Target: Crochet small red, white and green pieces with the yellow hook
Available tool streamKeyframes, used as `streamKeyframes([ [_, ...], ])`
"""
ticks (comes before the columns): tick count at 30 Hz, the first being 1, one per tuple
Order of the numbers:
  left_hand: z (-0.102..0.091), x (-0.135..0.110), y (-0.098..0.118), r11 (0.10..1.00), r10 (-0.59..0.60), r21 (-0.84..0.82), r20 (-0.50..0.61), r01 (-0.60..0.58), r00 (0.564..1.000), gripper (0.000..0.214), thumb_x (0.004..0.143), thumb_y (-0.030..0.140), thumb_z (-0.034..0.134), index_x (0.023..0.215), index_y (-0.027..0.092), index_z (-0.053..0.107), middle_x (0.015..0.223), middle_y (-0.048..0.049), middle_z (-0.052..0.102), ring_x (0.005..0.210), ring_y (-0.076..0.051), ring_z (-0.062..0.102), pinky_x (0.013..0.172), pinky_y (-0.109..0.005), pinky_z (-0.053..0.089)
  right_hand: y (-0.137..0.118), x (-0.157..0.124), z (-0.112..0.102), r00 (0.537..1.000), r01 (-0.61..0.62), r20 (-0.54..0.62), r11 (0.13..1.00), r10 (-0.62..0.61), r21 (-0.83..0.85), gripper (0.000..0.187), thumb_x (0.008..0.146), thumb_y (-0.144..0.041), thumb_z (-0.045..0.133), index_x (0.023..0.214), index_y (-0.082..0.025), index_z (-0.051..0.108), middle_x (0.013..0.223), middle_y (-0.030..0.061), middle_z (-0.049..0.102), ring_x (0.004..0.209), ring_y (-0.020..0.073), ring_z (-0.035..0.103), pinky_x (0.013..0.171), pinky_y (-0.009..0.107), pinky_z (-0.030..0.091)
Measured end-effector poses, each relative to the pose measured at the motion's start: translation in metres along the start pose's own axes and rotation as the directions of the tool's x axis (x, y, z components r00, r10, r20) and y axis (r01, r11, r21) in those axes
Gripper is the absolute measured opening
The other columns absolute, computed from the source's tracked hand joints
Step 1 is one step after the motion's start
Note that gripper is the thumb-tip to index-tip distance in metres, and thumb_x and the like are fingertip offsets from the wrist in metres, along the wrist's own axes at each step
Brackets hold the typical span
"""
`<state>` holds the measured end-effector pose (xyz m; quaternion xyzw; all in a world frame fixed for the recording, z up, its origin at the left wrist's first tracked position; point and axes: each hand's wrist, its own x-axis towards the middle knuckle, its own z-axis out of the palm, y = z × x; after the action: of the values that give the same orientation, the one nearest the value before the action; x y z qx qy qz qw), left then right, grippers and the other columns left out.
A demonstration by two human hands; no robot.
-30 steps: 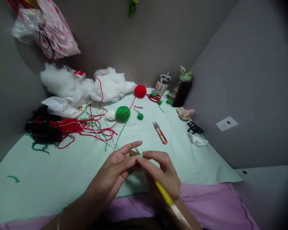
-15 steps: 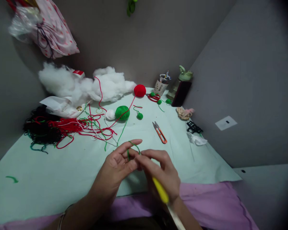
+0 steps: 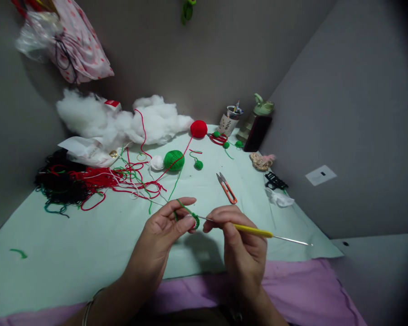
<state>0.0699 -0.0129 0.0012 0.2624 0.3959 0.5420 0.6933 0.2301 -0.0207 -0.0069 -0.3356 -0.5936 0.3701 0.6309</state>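
Pinching a small green piece above the desk near its front edge, my left hand meets the hook gripped in my right hand, work apparently partway, yarn uncut, with seemingly finished green balls toward the rear edge.

Yarn, three balls: green ball, white ball just left of it, red ball beyond it and to the right. Small balls: four. One near the green ball's right side, three farther right and beyond. Snips: one, right of the green ball, on its near side. Scissors: one pair, beyond it, right. Hook and green piece: one each, this side of it, rightward. Cup, bottle, phone: one each, well right of it and beyond. Strands left of it: too tangled to count.
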Motion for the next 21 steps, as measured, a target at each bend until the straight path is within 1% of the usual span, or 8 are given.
streamKeyframes([
  [1,-0.001,0.0,-0.002,1.0,0.013,0.015,-0.009,-0.013,1.0,0.031,0.077,0.029,0.091,0.107,0.026,0.083,0.077,0.0031,0.067,0.075,-0.011,0.062,0.079,-0.025,0.047,0.001,-0.001,0.0,1.0,0.013,-0.016,1.0,-0.013,-0.015,0.026,0.106,-0.015,0.052,0.11,-0.024,0.077,0.093,0.0039,0.07,0.086,0.0187,0.067,0.077,0.036,0.056],
  [3,-0.002,-0.001,-0.006,0.999,0.037,0.038,-0.024,-0.036,0.999,0.028,0.078,0.03,0.092,0.105,0.027,0.084,0.078,0.0032,0.068,0.078,-0.012,0.061,0.081,-0.025,0.047,0.001,-0.004,0.0,0.996,0.076,-0.029,0.991,-0.079,-0.111,0.028,0.105,-0.012,0.05,0.112,-0.023,0.075,0.095,0.0046,0.071,0.09,0.0193,0.068,0.079,0.037,0.056],
  [6,-0.003,-0.001,-0.01,0.997,0.057,0.059,-0.043,-0.055,0.997,0.023,0.078,0.031,0.092,0.1,0.028,0.085,0.079,0.0027,0.069,0.08,-0.013,0.061,0.081,-0.025,0.047,-0.001,-0.009,0.001,0.974,0.226,0.044,0.932,-0.223,-0.284,0.032,0.103,-0.007,0.05,0.122,-0.022,0.072,0.105,0.0056,0.071,0.098,0.0181,0.068,0.083,0.035,0.056],
  [8,-0.002,-0.001,-0.011,0.997,0.061,0.055,-0.044,-0.058,0.997,0.024,0.078,0.031,0.092,0.101,0.028,0.084,0.079,0.0029,0.069,0.08,-0.013,0.061,0.08,-0.025,0.047,-0.002,-0.011,0.001,0.96,0.279,0.083,0.903,-0.266,-0.328,0.035,0.102,-0.006,0.051,0.127,-0.022,0.07,0.109,0.0056,0.071,0.1,0.0167,0.068,0.084,0.032,0.057],
  [10,0.0,-0.001,-0.009,0.997,0.072,0.03,-0.037,-0.071,0.997,0.031,0.079,0.029,0.091,0.109,0.03,0.082,0.079,0.0041,0.068,0.079,-0.012,0.061,0.081,-0.024,0.047,-0.002,-0.012,0.001,0.96,0.281,0.088,0.9,-0.267,-0.332,0.035,0.102,-0.006,0.052,0.127,-0.022,0.07,0.11,0.0055,0.07,0.1,0.0162,0.068,0.085,0.032,0.058],
  [14,0.004,-0.001,-0.004,0.997,0.078,-0.023,-0.024,-0.079,0.997,0.055,0.08,0.024,0.09,0.131,0.033,0.072,0.078,0.0064,0.066,0.077,-0.011,0.062,0.083,-0.026,0.048,0.001,-0.01,0.0,0.97,0.243,0.069,0.93,-0.233,-0.275,0.033,0.103,-0.008,0.053,0.127,-0.023,0.071,0.109,0.0061,0.072,0.101,0.0182,0.069,0.085,0.034,0.059],
  [18,0.006,-0.002,-0.002,0.998,0.038,-0.042,-0.006,-0.038,0.999,0.076,0.079,0.024,0.091,0.147,0.028,0.059,0.078,0.0059,0.066,0.077,-0.011,0.061,0.085,-0.027,0.049,0.003,-0.007,0.003,0.978,0.208,0.062,0.939,-0.198,-0.273,0.032,0.103,-0.008,0.055,0.123,-0.025,0.074,0.113,0.006,0.074,0.105,0.0185,0.069,0.088,0.034,0.059],
  [21,0.006,-0.002,-0.002,0.998,0.0,-0.062,0.044,0.003,0.999,0.082,0.08,0.024,0.09,0.152,0.023,0.052,0.079,0.0045,0.067,0.079,-0.013,0.062,0.085,-0.029,0.049,0.004,-0.006,0.007,0.98,0.2,0.052,0.945,-0.193,-0.259,0.031,0.103,-0.009,0.057,0.121,-0.027,0.076,0.117,0.0058,0.075,0.107,0.0182,0.07,0.09,0.034,0.06],
])
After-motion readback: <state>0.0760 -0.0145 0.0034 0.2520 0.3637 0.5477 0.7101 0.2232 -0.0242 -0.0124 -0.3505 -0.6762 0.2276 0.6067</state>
